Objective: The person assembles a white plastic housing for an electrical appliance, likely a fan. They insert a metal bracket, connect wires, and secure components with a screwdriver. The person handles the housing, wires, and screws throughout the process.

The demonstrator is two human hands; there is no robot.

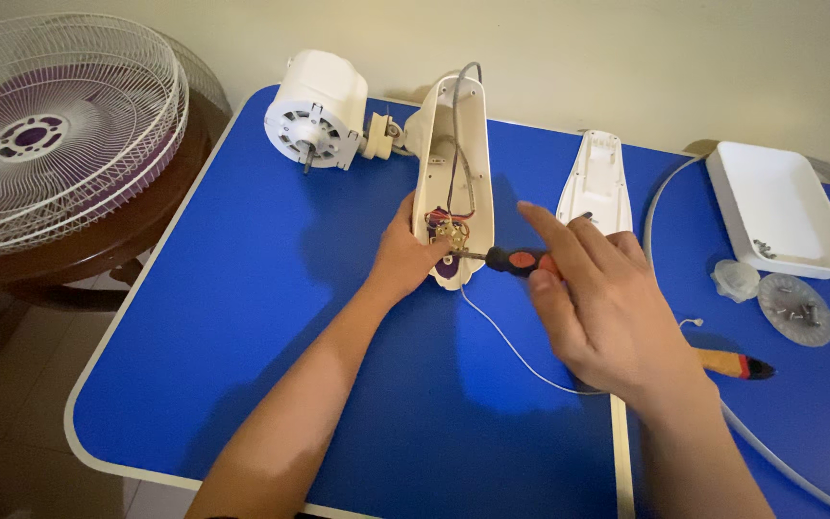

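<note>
Left hand grips the open fan housing on the blue table, steadying its lower end. Right hand grasps the screwdriver, tip in the switch. I judge: keep the blade square to the screw, press firmly, turn slowly, clear of wires.

fan housing: cream, open, lying | screwdriver: black-orange, level

Dim, warm light; soft shadows

motor left of housing (perhaps joined), tray right
</note>
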